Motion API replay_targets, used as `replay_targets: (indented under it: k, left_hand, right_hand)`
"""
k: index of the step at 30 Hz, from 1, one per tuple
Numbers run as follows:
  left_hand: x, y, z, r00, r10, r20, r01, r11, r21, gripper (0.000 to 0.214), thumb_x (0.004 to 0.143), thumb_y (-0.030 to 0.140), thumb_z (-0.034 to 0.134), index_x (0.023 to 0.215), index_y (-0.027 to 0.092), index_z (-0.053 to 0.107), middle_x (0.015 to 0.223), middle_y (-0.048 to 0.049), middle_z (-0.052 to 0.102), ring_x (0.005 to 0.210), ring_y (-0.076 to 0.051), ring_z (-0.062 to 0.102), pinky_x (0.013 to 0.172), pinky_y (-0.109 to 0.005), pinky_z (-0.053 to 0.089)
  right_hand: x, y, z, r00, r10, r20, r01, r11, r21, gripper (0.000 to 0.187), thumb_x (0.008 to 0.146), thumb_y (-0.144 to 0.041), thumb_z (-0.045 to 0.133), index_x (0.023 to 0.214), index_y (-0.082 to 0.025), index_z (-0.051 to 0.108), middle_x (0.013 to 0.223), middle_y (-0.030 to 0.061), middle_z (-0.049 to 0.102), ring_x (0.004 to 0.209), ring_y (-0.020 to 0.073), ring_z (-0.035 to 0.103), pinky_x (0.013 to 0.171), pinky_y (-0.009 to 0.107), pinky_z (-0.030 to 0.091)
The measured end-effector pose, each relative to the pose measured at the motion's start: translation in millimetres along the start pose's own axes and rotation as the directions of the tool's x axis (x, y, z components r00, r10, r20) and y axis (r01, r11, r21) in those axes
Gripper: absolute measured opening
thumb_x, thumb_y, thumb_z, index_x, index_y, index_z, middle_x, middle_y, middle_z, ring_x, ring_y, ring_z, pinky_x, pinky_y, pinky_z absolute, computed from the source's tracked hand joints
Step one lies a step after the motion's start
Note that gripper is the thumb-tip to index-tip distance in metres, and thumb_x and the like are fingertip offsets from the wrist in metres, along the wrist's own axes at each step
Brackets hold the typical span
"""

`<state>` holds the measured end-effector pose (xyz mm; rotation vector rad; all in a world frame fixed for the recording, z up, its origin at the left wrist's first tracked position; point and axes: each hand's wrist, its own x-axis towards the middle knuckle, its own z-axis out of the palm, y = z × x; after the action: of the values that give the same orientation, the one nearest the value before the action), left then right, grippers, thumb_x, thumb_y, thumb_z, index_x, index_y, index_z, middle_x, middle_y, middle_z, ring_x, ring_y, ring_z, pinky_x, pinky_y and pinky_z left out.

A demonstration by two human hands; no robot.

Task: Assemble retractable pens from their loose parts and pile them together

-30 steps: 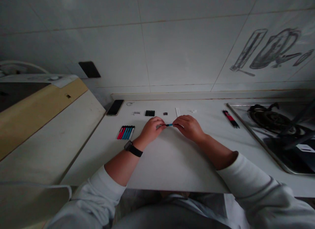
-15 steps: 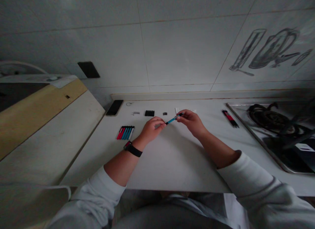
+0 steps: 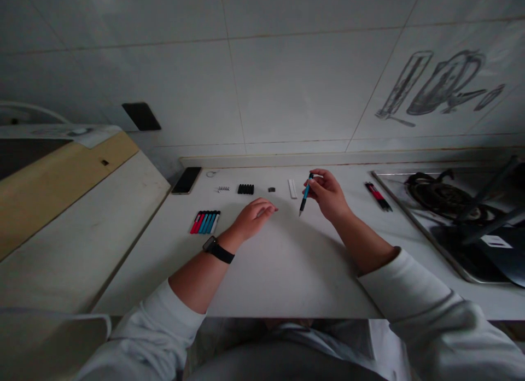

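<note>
My right hand (image 3: 328, 196) grips a blue ballpoint pen (image 3: 305, 195) by its upper end. The pen slants tip-down, its black grip and pointed tip below the fingers. To the left, my left hand (image 3: 253, 217) is low over the white counter (image 3: 279, 271), fingers loosely stretched and apart from the pen; I see nothing in it. Beyond the hands is a row of small parts: springs (image 3: 223, 189), black grips (image 3: 245, 189), tiny black pieces (image 3: 271, 189) and thin white refills (image 3: 292, 188). Red, blue and white pen barrels (image 3: 205, 222) lie side by side at the left.
A phone (image 3: 187, 180) and a small ring (image 3: 210, 174) lie at the back left. Red and black pens (image 3: 378, 197) rest at the right, beside the gas stove (image 3: 435, 228). A pale cabinet (image 3: 82, 222) borders the left side; a tiled wall stands behind.
My left hand has come off the pen. My right hand has swung the pen from nearly level to a steep slant, tip down, and moved it right, uncovering the white refills.
</note>
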<state>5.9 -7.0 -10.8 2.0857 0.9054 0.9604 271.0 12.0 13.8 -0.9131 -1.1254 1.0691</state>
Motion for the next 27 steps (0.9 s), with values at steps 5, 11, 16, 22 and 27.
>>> replay_targets:
  k: [5, 11, 16, 22, 27]
  left_hand:
    - [0, 1, 0.8, 1.0, 0.006, 0.002, -0.006, 1.0, 0.024, 0.044, 0.105, 0.052, 0.045, 0.104, 0.02, 0.075, 0.109, -0.0089, 0.07, 0.107, -0.022, 0.066, 0.1, -0.04, 0.051]
    - [0, 1, 1.1, 1.0, 0.014, 0.022, -0.015, 0.998, 0.059, 0.044, 0.105, 0.052, 0.044, 0.103, 0.02, 0.075, 0.106, -0.0082, 0.071, 0.104, -0.021, 0.067, 0.098, -0.04, 0.052]
    - [-1, 0, 1.7, 0.999, 0.028, 0.036, -0.031, 0.996, 0.079, 0.044, 0.106, 0.051, 0.043, 0.102, 0.02, 0.075, 0.104, -0.0077, 0.071, 0.104, -0.021, 0.066, 0.097, -0.038, 0.051]
    - [-1, 1, 2.2, 0.999, 0.024, 0.042, -0.028, 0.996, 0.09, 0.045, 0.106, 0.052, 0.043, 0.101, 0.02, 0.075, 0.103, -0.0078, 0.071, 0.101, -0.021, 0.066, 0.095, -0.038, 0.052]
    - [-1, 0, 3.0, 0.999, 0.03, 0.038, -0.033, 0.996, 0.086, 0.044, 0.106, 0.05, 0.044, 0.1, 0.02, 0.075, 0.102, -0.0076, 0.072, 0.102, -0.021, 0.067, 0.096, -0.039, 0.052]
  right_hand:
    - [4, -1, -5, 0.999, -0.038, -0.021, 0.037, 0.999, -0.038, 0.048, 0.079, -0.046, 0.078, 0.118, -0.03, 0.054, 0.088, -0.0043, 0.066, 0.072, 0.0134, 0.068, 0.068, 0.031, 0.06]
    - [7, 0, -10, 0.997, -0.079, -0.015, 0.077, 0.992, -0.096, 0.046, 0.081, -0.05, 0.075, 0.117, -0.03, 0.053, 0.09, -0.0037, 0.067, 0.073, 0.0137, 0.068, 0.069, 0.031, 0.06]
    - [9, 1, -12, 0.996, -0.081, -0.045, 0.076, 0.992, -0.104, 0.047, 0.08, -0.05, 0.076, 0.116, -0.03, 0.053, 0.089, -0.0042, 0.067, 0.072, 0.0137, 0.068, 0.069, 0.031, 0.06]
    - [17, -15, -26, 0.984, -0.134, -0.117, 0.123, 0.988, -0.098, 0.043, 0.079, -0.044, 0.077, 0.113, -0.03, 0.055, 0.086, -0.0046, 0.068, 0.071, 0.0132, 0.069, 0.067, 0.029, 0.059]
    - [32, -42, -65, 0.935, -0.235, -0.267, 0.213, 0.971, -0.111, 0.035, 0.08, -0.034, 0.075, 0.11, -0.03, 0.057, 0.083, -0.0047, 0.069, 0.066, 0.0121, 0.068, 0.061, 0.025, 0.057]
